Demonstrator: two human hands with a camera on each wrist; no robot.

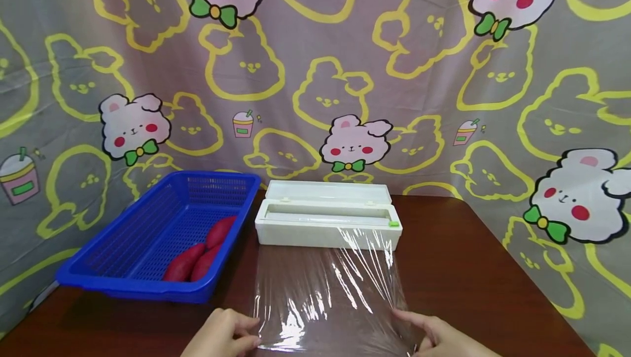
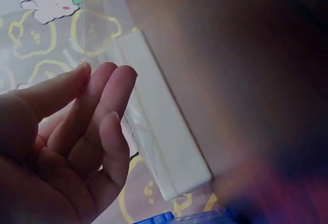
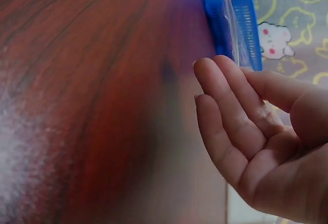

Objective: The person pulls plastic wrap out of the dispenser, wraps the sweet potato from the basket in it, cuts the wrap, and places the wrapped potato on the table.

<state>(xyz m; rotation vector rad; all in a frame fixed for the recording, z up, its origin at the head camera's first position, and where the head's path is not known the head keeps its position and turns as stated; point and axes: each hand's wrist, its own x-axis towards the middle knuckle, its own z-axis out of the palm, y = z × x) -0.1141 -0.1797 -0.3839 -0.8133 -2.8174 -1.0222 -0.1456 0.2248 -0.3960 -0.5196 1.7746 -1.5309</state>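
Note:
A sheet of transparent cling film (image 1: 315,302) stretches toward me from a white cling film dispenser (image 1: 327,234), whose lid (image 1: 327,190) stands raised at the back. The film is creased and shiny, most of all on its right side. My left hand (image 1: 222,335) pinches its near left corner between thumb and fingertips. At the near right corner, my right hand (image 1: 441,338) pinches the film the same way. In the left wrist view the remaining fingers of the left hand (image 2: 87,142) are loosely bent, and the right wrist view shows the right hand (image 3: 266,131) likewise.
Left of the dispenser stands a blue plastic basket (image 1: 113,286) holding several red sweet potatoes (image 1: 184,264). A small green slider (image 1: 393,224) sits at the dispenser's right end. The dark wooden table (image 1: 458,269) meets a patterned cloth (image 1: 429,99) behind and at both sides.

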